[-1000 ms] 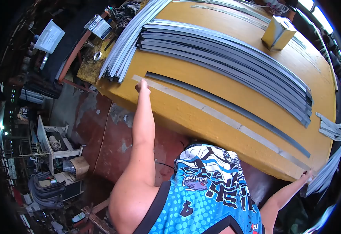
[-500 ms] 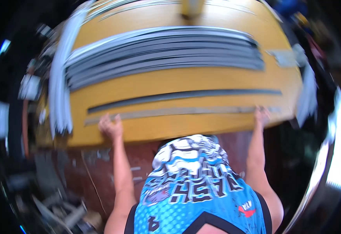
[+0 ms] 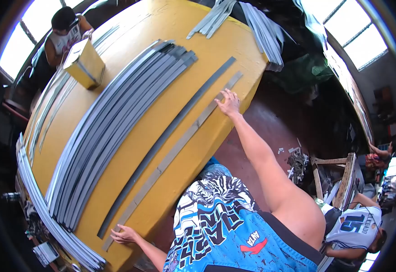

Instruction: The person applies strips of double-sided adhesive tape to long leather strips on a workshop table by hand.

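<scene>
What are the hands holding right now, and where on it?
Both hands press on the long pale strip lying on the yellow table: the right hand near one end, the left hand near the other.

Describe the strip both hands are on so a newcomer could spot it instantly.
On the yellow table, find the near edge. The pale strip lies closest to it, left hand and right hand at its ends; unlike the dark strip beside it, it's lighter, with visible joints.

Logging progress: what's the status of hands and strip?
Left hand and right hand flat on pale strip, one near each end. Dark strip alongside. Nothing blocking.
</scene>
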The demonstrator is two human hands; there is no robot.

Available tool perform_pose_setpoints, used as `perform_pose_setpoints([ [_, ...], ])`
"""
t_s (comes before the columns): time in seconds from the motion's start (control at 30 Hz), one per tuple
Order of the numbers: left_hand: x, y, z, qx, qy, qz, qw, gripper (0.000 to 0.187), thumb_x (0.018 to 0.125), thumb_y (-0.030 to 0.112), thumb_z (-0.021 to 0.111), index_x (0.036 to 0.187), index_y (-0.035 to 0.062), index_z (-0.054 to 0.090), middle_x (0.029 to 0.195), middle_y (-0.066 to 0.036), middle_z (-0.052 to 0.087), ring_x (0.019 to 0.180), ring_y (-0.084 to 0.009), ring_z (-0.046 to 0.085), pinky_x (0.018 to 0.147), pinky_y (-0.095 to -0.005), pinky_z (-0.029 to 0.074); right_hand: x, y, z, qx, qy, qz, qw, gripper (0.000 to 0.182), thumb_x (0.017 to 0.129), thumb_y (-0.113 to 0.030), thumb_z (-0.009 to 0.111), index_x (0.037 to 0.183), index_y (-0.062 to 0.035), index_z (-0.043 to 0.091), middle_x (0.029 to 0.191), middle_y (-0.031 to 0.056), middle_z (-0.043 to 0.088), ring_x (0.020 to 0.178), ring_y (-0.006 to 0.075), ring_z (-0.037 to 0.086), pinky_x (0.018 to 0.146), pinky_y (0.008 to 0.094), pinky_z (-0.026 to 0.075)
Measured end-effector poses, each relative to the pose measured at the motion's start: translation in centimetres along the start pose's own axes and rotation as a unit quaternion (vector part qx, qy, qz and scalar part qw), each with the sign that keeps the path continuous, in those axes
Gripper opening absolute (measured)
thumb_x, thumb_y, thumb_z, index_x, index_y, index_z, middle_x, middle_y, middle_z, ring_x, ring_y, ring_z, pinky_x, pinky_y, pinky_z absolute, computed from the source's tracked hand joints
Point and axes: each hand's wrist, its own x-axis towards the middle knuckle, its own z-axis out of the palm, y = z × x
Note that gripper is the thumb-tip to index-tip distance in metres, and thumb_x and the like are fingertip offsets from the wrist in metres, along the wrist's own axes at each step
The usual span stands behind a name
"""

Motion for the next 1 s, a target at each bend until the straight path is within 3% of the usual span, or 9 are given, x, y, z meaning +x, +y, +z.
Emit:
perform_pose_setpoints([
  [0.1, -1.0, 4.3, -1.2, -0.012, -0.004, -0.026, 1.0, 0.046, 0.087, 0.035, 0.068, 0.126, 0.0117, 0.06, 0.134, -0.02, 0.051, 0.123, -0.0353, 0.048, 0.103, -0.0501, 0.036, 0.9, -0.2, -0.7, 0.044, 0.063, -0.02, 0.997, 0.05, 0.083, -0.044, 0.068, 0.124, -0.0156, 0.062, 0.144, 0.0102, 0.046, 0.132, 0.0319, 0.042, 0.111, 0.0453, 0.031],
  [0.2, -2.3, 9.3, -2.3, -0.1, 0.012, 0.03, 0.994, 0.044, 0.086, 0.027, 0.069, 0.125, 0.0104, 0.058, 0.133, -0.018, 0.05, 0.122, -0.0353, 0.048, 0.1, -0.0503, 0.037, 4.1, 0.1, -1.3, 0.109, 0.084, 0.007, 0.99, 0.034, 0.085, -0.034, 0.069, 0.11, -0.0116, 0.069, 0.132, 0.0108, 0.057, 0.121, 0.0298, 0.052, 0.103, 0.0421, 0.04],
  [0.27, -3.6, 13.7, -3.6, -0.109, 0.007, 0.049, 0.993, 0.043, 0.086, 0.025, 0.069, 0.125, 0.0095, 0.058, 0.133, -0.017, 0.05, 0.121, -0.0353, 0.048, 0.099, -0.0501, 0.037, 7.3, 1.0, -1.3, 0.152, 0.109, -0.04, 0.982, 0.02, 0.086, -0.027, 0.069, 0.097, -0.0101, 0.072, 0.106, 0.011, 0.067, 0.101, 0.0248, 0.062, 0.087, 0.0382, 0.049],
  [0.47, -9.0, 30.1, -6.7, -0.211, -0.032, 0.137, 0.967, 0.037, 0.085, 0.016, 0.067, 0.12, 0.0064, 0.058, 0.126, -0.015, 0.052, 0.117, -0.0342, 0.049, 0.098, -0.0489, 0.037, 20.7, 3.0, -3.1, 0.318, 0.111, 0.0, 0.942, 0.021, 0.084, -0.026, 0.072, 0.089, -0.0056, 0.07, 0.075, 0.0102, 0.068, 0.07, 0.0234, 0.067, 0.065, 0.0357, 0.052],
  [0.57, -12.4, 41.0, -8.2, -0.264, -0.027, 0.199, 0.943, 0.033, 0.083, 0.01, 0.067, 0.113, 0.0012, 0.06, 0.119, -0.016, 0.056, 0.111, -0.0338, 0.051, 0.097, -0.0485, 0.037, 28.0, 6.3, -3.8, 0.307, 0.157, -0.021, 0.938, 0.021, 0.082, -0.023, 0.074, 0.083, -0.0033, 0.066, 0.072, 0.0102, 0.067, 0.068, 0.0245, 0.066, 0.064, 0.0351, 0.052],
  [0.73, -16.2, 63.3, -10.8, -0.425, -0.18, 0.318, 0.829, 0.016, 0.081, 0.003, 0.066, 0.097, 0.0005, 0.065, 0.097, -0.016, 0.065, 0.095, -0.0325, 0.058, 0.087, -0.0419, 0.045, 37.6, 14.9, -3.5, 0.297, 0.178, -0.022, 0.938, 0.017, 0.085, -0.016, 0.072, 0.08, -0.0023, 0.064, 0.075, 0.0118, 0.066, 0.067, 0.0245, 0.063, 0.062, 0.0344, 0.051],
  [0.83, -15.7, 73.6, -11.2, -0.466, -0.225, 0.377, 0.768, 0.01, 0.082, 0.001, 0.064, 0.092, 0.0017, 0.065, 0.091, -0.013, 0.066, 0.091, -0.0305, 0.06, 0.084, -0.0395, 0.046, 37.9, 16.9, -2.1, 0.288, 0.191, -0.054, 0.937, 0.018, 0.09, -0.015, 0.068, 0.083, 0.0008, 0.061, 0.067, 0.0071, 0.059, 0.06, 0.0135, 0.054, 0.057, 0.0315, 0.045],
  [0.9, -15.4, 79.7, -9.6, -0.464, -0.238, 0.391, 0.758, 0.008, 0.083, 0.002, 0.063, 0.09, 0.0013, 0.065, 0.09, -0.012, 0.066, 0.09, -0.0293, 0.061, 0.082, -0.039, 0.047, 37.2, 16.9, -2.2, 0.351, 0.195, -0.052, 0.914, 0.015, 0.09, -0.011, 0.065, 0.08, -0.0007, 0.062, 0.074, 0.0136, 0.063, 0.066, 0.0279, 0.061, 0.061, 0.0372, 0.047],
  [1.0, -14.8, 87.8, -6.7, -0.45, -0.252, 0.397, 0.76, 0.009, 0.085, 0.005, 0.063, 0.093, 0.0011, 0.067, 0.09, -0.013, 0.066, 0.089, -0.0287, 0.061, 0.081, -0.0397, 0.048, 37.0, 16.3, -3.2, 0.312, 0.218, -0.044, 0.924, 0.021, 0.092, -0.013, 0.063, 0.075, -0.0007, 0.059, 0.069, 0.0146, 0.059, 0.065, 0.0308, 0.057, 0.061, 0.0405, 0.044],
])
